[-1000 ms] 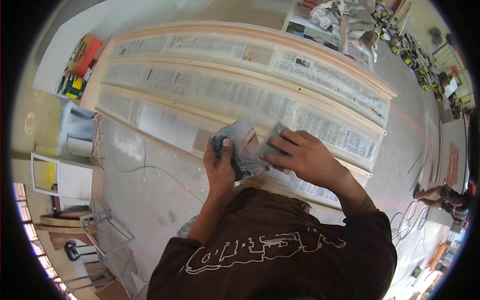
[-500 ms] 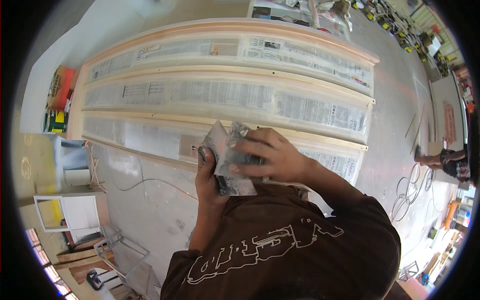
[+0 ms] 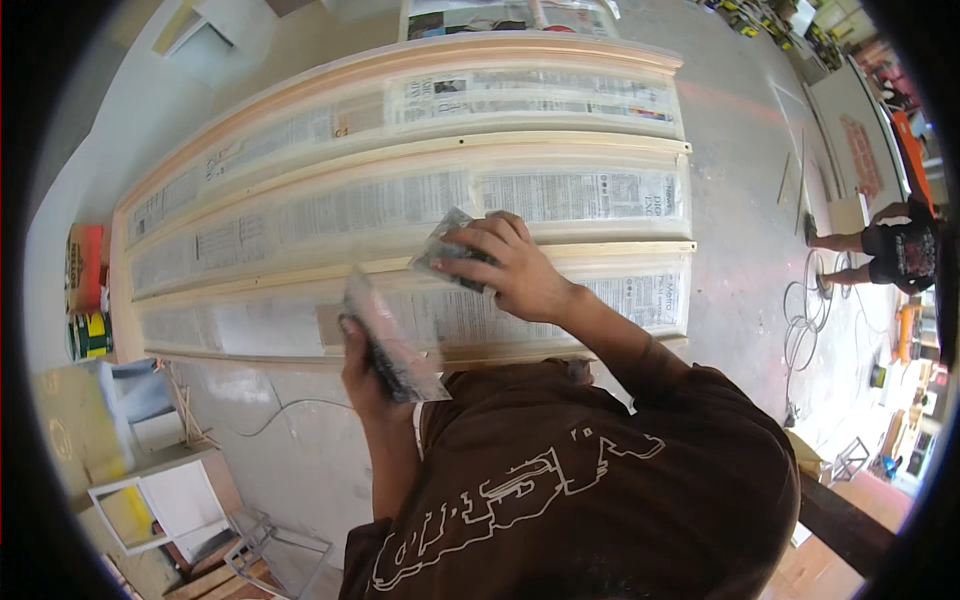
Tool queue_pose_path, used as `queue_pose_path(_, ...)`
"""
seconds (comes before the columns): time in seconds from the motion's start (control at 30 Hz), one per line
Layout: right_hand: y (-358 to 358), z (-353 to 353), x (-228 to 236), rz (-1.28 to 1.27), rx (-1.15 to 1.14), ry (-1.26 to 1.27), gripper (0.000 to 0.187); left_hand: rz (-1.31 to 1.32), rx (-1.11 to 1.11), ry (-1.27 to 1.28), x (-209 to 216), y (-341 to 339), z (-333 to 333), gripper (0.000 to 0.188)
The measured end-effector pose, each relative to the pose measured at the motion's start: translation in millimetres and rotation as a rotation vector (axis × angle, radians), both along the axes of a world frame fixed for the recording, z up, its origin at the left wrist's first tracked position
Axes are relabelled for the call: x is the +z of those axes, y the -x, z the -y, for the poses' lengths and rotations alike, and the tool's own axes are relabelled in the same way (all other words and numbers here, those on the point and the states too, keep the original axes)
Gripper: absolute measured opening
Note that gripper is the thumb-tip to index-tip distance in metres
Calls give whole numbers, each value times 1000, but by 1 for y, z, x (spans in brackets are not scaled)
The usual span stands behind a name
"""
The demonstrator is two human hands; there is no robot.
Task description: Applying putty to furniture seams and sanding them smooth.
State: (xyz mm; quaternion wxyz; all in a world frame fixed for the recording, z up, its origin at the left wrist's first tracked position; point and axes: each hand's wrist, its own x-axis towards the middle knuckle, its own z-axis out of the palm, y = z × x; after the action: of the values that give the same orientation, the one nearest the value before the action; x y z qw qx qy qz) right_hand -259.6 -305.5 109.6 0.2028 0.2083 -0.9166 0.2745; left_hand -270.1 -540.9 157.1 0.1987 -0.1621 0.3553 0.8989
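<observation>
My left hand [image 3: 362, 375] is closed on the edge of a flat, roughly square plate [image 3: 388, 335], smeared with pinkish paste and dark marks and blurred by motion. In my right hand [image 3: 522, 268] is a thin grey spreader [image 3: 440, 245], its edges stained, with the fingers laid over its face. The two tools are apart, both above the near part of a long wooden frame [image 3: 330, 281]. Its pale rails separate panels covered with newsprint [image 3: 570, 197]. Whether the spreader touches the frame I cannot tell.
At the far left stand a red box [image 3: 88, 265] and a green-yellow can [image 3: 90, 337]. White cabinet parts [image 3: 165, 490] and metal frames lie lower left. A hose [image 3: 800, 340] coils on the floor at right, near another person [image 3: 895, 245].
My hands have moved apart; the spreader has lifted off the plate toward the frame's middle. The plate has tilted more edge-on. The view has shifted, and the other person shows more fully.
</observation>
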Motion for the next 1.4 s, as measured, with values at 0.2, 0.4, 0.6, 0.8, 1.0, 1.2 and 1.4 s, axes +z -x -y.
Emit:
queue_pose_path(0.2, -45, 15, 45, 468, -207, 1455, 35, -285, 338, 282, -24, 27, 15, 39)
queue_pose_path(0.4, -46, 28, 40, 639, -222, 1067, 11, -316, 358, 432, -10, 11, -21, 38)
queue_pose_path(0.6, -30, 21, 43, 494, -299, 1202, 23, -521, 63, 650, -38, -25, -20, 41)
queue_pose_path(0.8, -28, -17, 75, -92, 519, 368, 33, -54, -182, 73, -29, -5, -4, 49)
queue_pose_path(1.0, -25, -38, 44, -113, 194, -93, 52, -107, -159, 83, -16, 5, -10, 45)
queue_pose_path(1.2, -29, -43, 73, -130, 148, -151, 45, -406, 18, 563, -15, 8, -11, 38)
queue_pose_path(1.4, -32, -29, 75, 29, 250, -242, 42, -278, 35, 426, -18, 14, -11, 41)
